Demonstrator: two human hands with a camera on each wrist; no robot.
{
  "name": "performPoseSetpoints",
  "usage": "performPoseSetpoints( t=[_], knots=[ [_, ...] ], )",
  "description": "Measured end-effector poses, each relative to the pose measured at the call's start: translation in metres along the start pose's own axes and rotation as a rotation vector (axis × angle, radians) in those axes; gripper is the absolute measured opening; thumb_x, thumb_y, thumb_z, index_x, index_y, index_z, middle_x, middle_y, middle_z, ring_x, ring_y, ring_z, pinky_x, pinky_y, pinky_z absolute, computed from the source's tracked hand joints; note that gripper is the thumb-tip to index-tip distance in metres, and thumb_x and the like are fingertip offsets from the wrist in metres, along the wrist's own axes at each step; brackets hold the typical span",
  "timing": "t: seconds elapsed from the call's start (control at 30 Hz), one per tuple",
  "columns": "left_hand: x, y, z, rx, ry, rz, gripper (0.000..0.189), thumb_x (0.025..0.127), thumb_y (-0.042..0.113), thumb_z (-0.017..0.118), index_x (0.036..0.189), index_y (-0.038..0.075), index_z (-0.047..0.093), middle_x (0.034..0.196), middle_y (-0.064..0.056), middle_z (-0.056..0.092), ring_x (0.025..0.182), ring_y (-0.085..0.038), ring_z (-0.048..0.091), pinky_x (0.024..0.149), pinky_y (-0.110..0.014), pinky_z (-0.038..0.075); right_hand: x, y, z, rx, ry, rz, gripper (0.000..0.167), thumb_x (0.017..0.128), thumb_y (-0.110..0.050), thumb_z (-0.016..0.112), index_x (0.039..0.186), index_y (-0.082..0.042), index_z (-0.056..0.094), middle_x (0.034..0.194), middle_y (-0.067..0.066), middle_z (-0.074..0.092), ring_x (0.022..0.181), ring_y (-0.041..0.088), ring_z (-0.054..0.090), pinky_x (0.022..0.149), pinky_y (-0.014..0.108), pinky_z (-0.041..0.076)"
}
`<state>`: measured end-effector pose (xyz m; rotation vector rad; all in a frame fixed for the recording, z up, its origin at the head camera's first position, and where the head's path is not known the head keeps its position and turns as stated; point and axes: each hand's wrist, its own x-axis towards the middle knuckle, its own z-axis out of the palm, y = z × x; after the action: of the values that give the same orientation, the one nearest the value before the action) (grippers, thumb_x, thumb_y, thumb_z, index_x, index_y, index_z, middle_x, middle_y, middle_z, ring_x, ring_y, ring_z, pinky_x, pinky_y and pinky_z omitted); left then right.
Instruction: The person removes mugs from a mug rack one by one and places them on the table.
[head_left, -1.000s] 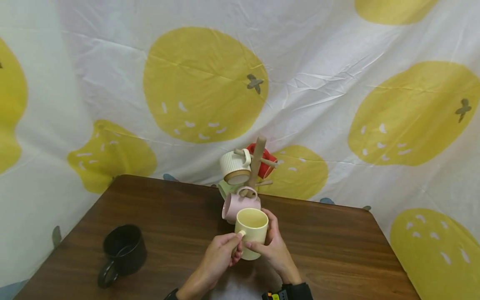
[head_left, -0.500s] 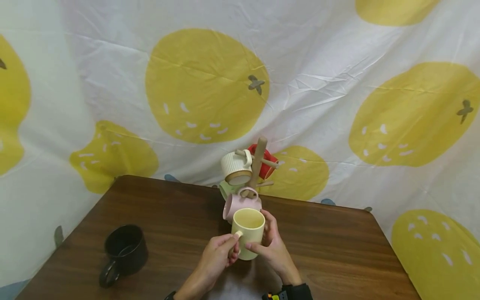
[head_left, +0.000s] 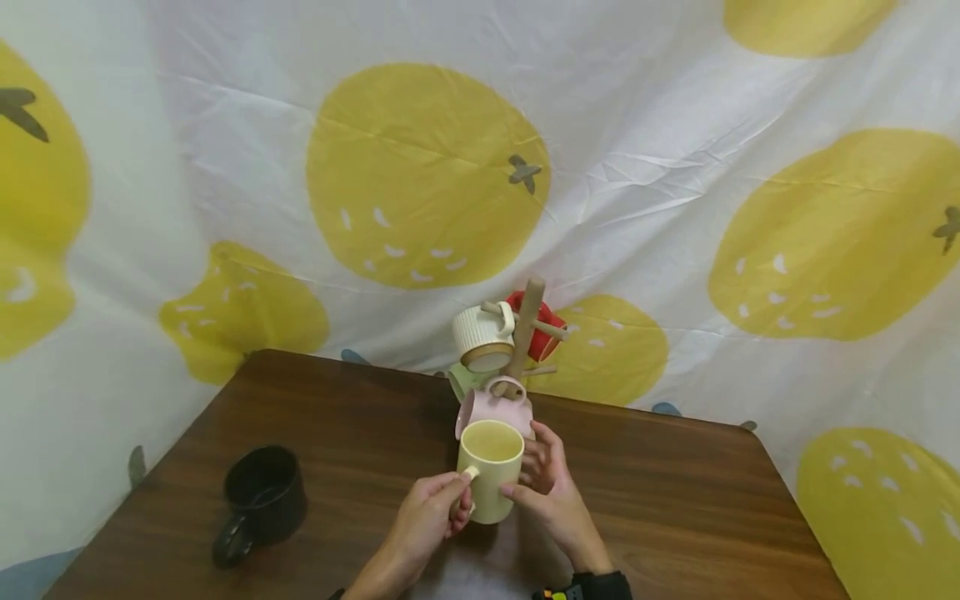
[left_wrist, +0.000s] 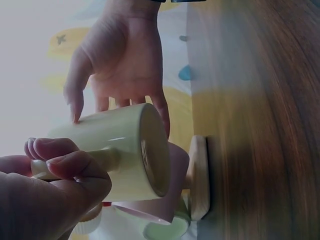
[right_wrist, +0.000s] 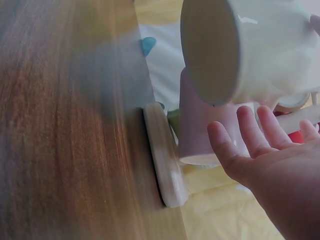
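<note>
A pale yellow mug (head_left: 491, 483) is held upright above the table, in front of a wooden mug tree (head_left: 532, 304). My left hand (head_left: 427, 518) grips its handle, with fingers curled round it in the left wrist view. On the mug's other side is my right hand (head_left: 561, 504), fingers extended and spread. Its thumb tip lies at the mug's wall; the other fingers stand apart from it in the right wrist view. Just behind, a pink mug (head_left: 487, 408) hangs on a low peg. Above it hangs a ribbed white mug (head_left: 480, 335) with a tan base.
A red mug (head_left: 547, 337) and a partly hidden green mug (head_left: 462, 379) also hang on the tree. Its wooden base (right_wrist: 165, 160) rests on the table. At the left stands a black mug (head_left: 264, 497). A lemon-print cloth (head_left: 630, 92) hangs behind the dark wooden table (head_left: 675, 492).
The yellow mug has shifted slightly left relative to the tree, with my left hand on its handle. My right hand's fingers have loosened and drawn away from the wall. The head view has turned slightly left.
</note>
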<state>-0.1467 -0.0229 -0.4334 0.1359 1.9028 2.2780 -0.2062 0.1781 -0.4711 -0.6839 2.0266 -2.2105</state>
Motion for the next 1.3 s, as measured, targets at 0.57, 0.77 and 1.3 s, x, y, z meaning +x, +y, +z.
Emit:
performPoseSetpoints(
  t=[0.57,0.77,1.3],
  knots=[
    [-0.006,-0.001,-0.014,0.000,0.048,0.016,0.038,0.101,0.020,0.050,0.081,-0.012,0.050,0.067,-0.001,0.049,0.060,-0.010,0.044,0.053,-0.019,0.035,0.001,-0.002,-0.003,0.012,-0.011,-0.039,0.087,0.087,0.007,0.066,0.152,-0.001,0.008,0.143,0.029,0.034,0.126,0.019,0.051,0.104,0.041,0.045],
    [-0.009,-0.001,-0.019,0.001,0.075,0.012,0.038,0.101,0.019,0.050,0.082,-0.015,0.049,0.066,-0.001,0.048,0.060,-0.010,0.044,0.053,-0.019,0.035,0.000,-0.002,-0.002,0.003,0.004,-0.047,0.083,0.088,0.006,0.065,0.151,0.001,0.011,0.142,0.032,0.035,0.129,0.028,0.049,0.101,0.035,0.047],
    [-0.016,-0.004,-0.036,0.015,0.165,0.006,0.040,0.100,0.017,0.050,0.085,-0.019,0.047,0.065,-0.002,0.047,0.058,-0.011,0.043,0.052,-0.020,0.035,-0.003,-0.008,-0.002,0.007,0.023,-0.014,0.076,0.091,0.003,0.062,0.150,0.001,0.013,0.143,0.032,0.034,0.131,0.033,0.048,0.101,0.032,0.048]
  ],
)
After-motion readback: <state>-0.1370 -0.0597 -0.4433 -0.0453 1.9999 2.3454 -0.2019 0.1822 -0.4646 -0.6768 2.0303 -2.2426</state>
